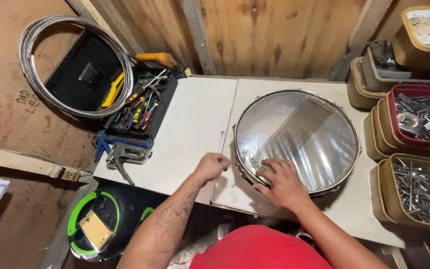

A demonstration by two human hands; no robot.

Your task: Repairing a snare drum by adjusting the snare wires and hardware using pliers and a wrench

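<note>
Head-camera view looks straight down on a round snare drum with a chromed metal rim and a clear, glossy underside skin point(319, 149), lying flat right of centre in the frame on a white painted worktop point(190, 134). A band of fine silver snare wires point(292, 137) runs diagonally across the skin from upper right to lower left.

The right hand point(279, 182) lies palm-down on the drum's lower left edge, fingers spread and flat over the near end of the wire band and the rim; it presses rather than grips, and closes around nothing. The left hand point(211, 165) sits just left of the drum, fingers curled into a loose fist at the lower end of a thin silver metal rod point(221, 141) that lies on the worktop; whether it pinches the rod cannot be told.

My judgement: the metal shell and hoop are stiff and moderately heavy, best taken at the rim with both hands on opposite sides. The thin skin looks smooth, slippery and easy to dent, and the wires would bend or snag easily, so neither is a place to hold.

An open black tool case filled with pliers and screwdrivers point(143, 107) sits at upper left, and tan plastic tubs of metal hardware point(419, 192) line the right edge.
</note>
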